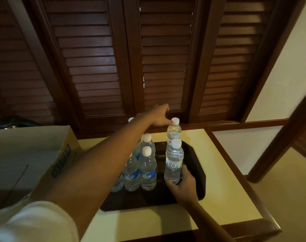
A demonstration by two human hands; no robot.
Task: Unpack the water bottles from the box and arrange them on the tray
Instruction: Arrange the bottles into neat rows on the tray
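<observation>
All the water bottles are seen standing upright, long axes vertical and white caps uppermost, on the dark tray [192, 194], which is set on the pale surface [224, 194]. Blue-labelled bottles [148, 169] are grouped at the tray's left side, partly hidden by the left forearm; two green-labelled ones are placed at the right. The near green-labelled bottle [173, 160] is gripped low on its body by the right hand [182, 185], fingers curled round it. The far green-labelled bottle [174, 131] is touched at its cap by the thumb of the left hand [160, 117]; the other fingers are loosely bent. An open cardboard box [49, 154] is seen left of the tray; its contents cannot be told.
</observation>
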